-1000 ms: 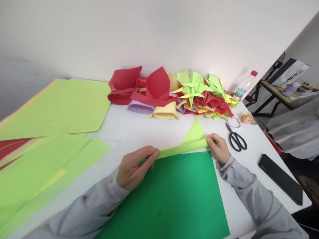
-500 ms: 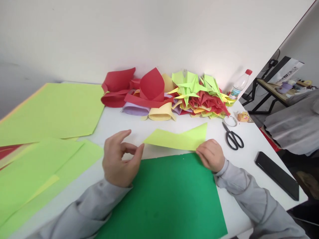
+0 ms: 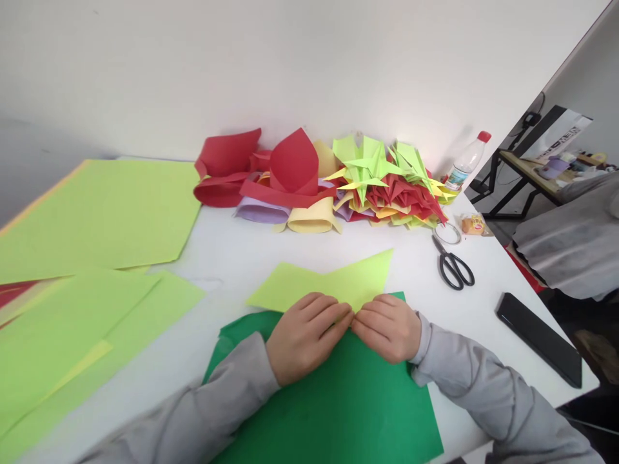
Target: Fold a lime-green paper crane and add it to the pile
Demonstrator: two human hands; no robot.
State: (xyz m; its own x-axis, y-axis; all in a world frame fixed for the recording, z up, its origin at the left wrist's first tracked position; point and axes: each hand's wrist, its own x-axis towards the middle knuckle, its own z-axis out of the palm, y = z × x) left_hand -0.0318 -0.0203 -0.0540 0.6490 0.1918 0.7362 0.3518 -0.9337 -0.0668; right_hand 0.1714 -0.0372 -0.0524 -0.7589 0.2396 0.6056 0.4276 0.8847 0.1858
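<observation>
A yellow-green sheet of paper [image 3: 319, 281] lies slanted over the far edge of a dark green sheet [image 3: 348, 406]. My left hand [image 3: 307, 335] pinches its near edge, fingers pressed together. Close beside it, my right hand [image 3: 389, 327] grips the same edge, and the fingertips of both hands almost meet. The paper's far edge dips in a shallow V between two raised corners. The part under my fingers is hidden.
Folded paper pieces [image 3: 294, 171] and paper stars [image 3: 372, 171] are piled against the wall. Large yellow-green sheets [image 3: 106, 212] lie at left. Scissors [image 3: 452, 264], a black phone-like object [image 3: 536, 338], a wrapped snack [image 3: 472, 224] and a bottle [image 3: 464, 164] are at right. A grey-clothed person [image 3: 575, 238] is beyond.
My left hand has moved right and closed on the paper's near edge, beside my right hand. The paper has shifted slightly left and nearer. My right hand has moved a little left and down.
</observation>
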